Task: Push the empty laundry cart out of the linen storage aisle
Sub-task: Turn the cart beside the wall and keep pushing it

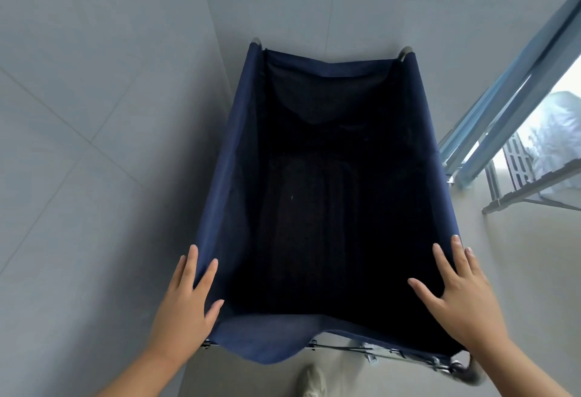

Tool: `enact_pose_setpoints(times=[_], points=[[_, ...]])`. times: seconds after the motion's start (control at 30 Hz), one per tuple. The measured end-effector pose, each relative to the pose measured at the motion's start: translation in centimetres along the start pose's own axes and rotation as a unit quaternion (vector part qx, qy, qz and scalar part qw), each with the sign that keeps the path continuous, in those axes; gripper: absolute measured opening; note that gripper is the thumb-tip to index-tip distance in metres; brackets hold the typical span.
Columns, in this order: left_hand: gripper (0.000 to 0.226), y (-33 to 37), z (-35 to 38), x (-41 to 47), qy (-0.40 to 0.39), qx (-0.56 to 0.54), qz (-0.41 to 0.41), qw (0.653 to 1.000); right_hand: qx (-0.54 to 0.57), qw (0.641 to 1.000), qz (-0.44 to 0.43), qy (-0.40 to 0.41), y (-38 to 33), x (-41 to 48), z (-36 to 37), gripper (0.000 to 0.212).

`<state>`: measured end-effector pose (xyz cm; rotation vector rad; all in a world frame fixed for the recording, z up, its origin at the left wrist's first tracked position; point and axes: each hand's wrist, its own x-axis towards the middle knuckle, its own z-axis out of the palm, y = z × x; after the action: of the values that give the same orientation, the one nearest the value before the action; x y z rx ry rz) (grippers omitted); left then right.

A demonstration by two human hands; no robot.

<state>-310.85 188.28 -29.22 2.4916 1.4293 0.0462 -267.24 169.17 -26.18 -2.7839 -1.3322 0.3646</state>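
A: In the head view, what is in the middle?

B: The laundry cart (pixel 330 176). It has a dark navy cloth bag, open at the top, and it fills the centre of the picture. The inside is very dark and I see nothing in it. The far cloth edge sags between two pale corner posts, and the near edge hangs down in a loose flap over a thin metal frame.

A: Where does it stand?

B: On the grey tiled floor (pixel 78 113), directly in front of the person. A metal shelf rack (pixel 509 132) with light blue rails is just beside it on the right, and a white wrapped bundle (pixel 556 132) lies on the rack.

A: And the hands?

B: The left hand (pixel 185 302) lies on the near left corner of the bag, fingers spread flat along the cloth edge, thumb on the inner side. The grip is loose and open, not closed around anything. The right hand (pixel 459 289) rests on the near right corner in the same way, fingers spread, palm down on the rim.

A: Anything below?

B: A pale shoe (pixel 312 381) shows at the bottom edge, behind the cart
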Motion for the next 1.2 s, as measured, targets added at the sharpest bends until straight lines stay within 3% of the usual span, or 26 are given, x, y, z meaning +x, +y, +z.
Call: enact_pose_setpoints(times=[0.13, 0.23, 0.4, 0.5, 0.57, 0.63, 0.7, 0.83, 0.9, 1.0, 1.1, 1.13, 1.2], points=[[0.065, 0.1, 0.0, 0.1, 0.01, 0.001, -0.005, 1.0, -0.057, 0.998, 0.008, -0.011, -0.7, 2.1, -0.4, 0.099], [0.077, 0.4, -0.6, 0.4, 0.013, 0.034, -0.007, 0.999, -0.025, 0.999, -0.031, 0.034, -5.3, 4.5, -1.0, 0.09], [0.066, 1.0, -1.2, 0.5, 0.008, 0.062, -0.022, 0.998, 0.068, 0.968, -0.24, -0.019, -21.2, 9.8, -1.0, 0.087], [0.052, 1.5, -2.1, 0.7, -0.019, 0.054, -0.028, 0.998, 0.097, 0.944, -0.311, -0.057, -30.9, 12.3, -0.7, 0.087], [0.069, 1.7, -2.8, 0.9, -0.045, 0.053, -0.022, 0.997, 0.109, 0.934, -0.331, -0.071, -36.1, 13.6, -0.4, 0.089], [0.086, 2.0, -3.4, 1.4, -0.063, 0.049, -0.045, 0.996, 0.119, 0.933, -0.328, -0.085, -39.9, 14.9, -0.1, 0.091], [0.086, 2.1, -3.9, 1.8, -0.056, 0.052, -0.05, 0.996, 0.122, 0.938, -0.305, -0.111, -42.4, 15.9, 0.6, 0.094], [0.033, 1.9, -4.7, 2.5, -0.047, 0.068, 0.0, 0.997, 0.093, 0.948, -0.281, -0.121, -44.4, 16.3, 2.4, 0.103], [0.042, 1.8, -5.1, 2.4, -0.075, 0.068, 0.012, 0.995, 0.097, 0.951, -0.278, -0.097, -44.6, 15.7, 3.0, 0.105], [0.027, 1.4, -5.7, 2.4, -0.032, 0.115, 0.063, 0.991, 0.103, 0.952, -0.276, -0.08, -45.0, 15.1, 3.6, 0.104], [0.078, 0.7, -6.6, 2.3, -0.029, 0.158, 0.019, 0.987, 0.097, 0.952, -0.28, -0.075, -45.4, 14.6, 3.9, 0.101], [0.074, 0.6, -6.9, 2.2, -0.028, 0.157, 0.013, 0.987, 0.097, 0.952, -0.282, -0.074, -45.6, 14.4, 4.0, 0.101], [0.029, 0.8, -7.7, 1.9, -0.051, 0.125, 0.047, 0.99, 0.098, 0.951, -0.285, -0.073, -46.0, 14.0, 4.2, 0.101]])
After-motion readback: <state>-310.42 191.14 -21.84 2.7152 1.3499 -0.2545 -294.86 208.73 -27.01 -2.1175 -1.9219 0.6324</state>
